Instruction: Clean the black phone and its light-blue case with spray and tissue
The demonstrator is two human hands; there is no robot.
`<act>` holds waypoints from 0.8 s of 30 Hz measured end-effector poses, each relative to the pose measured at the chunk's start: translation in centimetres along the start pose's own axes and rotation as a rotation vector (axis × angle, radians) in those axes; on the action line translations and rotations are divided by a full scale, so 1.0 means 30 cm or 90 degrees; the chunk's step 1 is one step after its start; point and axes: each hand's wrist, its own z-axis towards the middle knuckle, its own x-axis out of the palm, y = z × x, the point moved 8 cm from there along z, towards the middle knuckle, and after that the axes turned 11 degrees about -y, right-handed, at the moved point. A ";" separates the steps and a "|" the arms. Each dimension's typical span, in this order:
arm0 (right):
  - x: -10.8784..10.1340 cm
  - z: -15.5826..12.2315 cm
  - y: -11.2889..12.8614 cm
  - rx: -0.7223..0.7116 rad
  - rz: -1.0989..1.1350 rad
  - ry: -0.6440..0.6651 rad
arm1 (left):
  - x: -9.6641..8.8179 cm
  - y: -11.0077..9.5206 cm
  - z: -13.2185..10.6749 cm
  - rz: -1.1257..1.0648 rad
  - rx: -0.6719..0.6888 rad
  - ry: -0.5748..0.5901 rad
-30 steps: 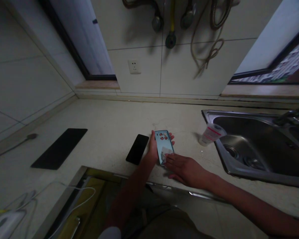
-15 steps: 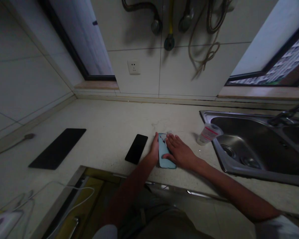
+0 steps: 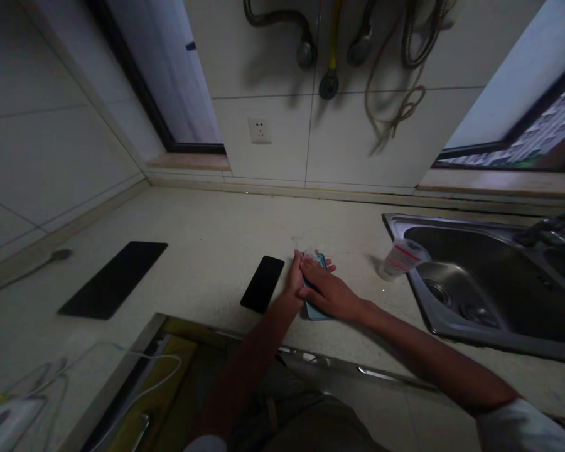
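A light-blue phone case (image 3: 315,312) lies just above the counter between my hands; whether a phone is inside cannot be seen. My left hand (image 3: 295,276) is wrapped round it from the left and beneath, its fingertips showing past the right edge. Across the upper face lies my right hand (image 3: 327,292), fingers together, with a crumpled whitish tissue (image 3: 311,253) at its fingertips, partly hidden. To the left of my left hand a black phone (image 3: 262,284) rests flat on the counter.
Right of my hands, a clear plastic cup (image 3: 400,258) with red print leans by the metal sink (image 3: 489,276). A black flat panel (image 3: 115,279) lies on the left of the pale counter (image 3: 207,232). White cable (image 3: 162,356) crosses the front left edge.
My left fingers have gone under the case and now show on its right side. The case is slightly tilted, and my right hand with the tissue has slid left over its top.
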 end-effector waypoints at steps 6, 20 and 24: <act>-0.058 -0.051 0.015 0.032 0.047 -0.051 | 0.016 0.019 -0.024 0.004 -0.023 -0.011; -0.136 -0.193 0.128 0.050 0.165 -0.050 | -0.008 0.002 -0.025 0.027 0.005 -0.003; -0.152 -0.196 0.115 0.000 0.098 -0.031 | -0.011 0.008 -0.031 0.018 -0.013 -0.013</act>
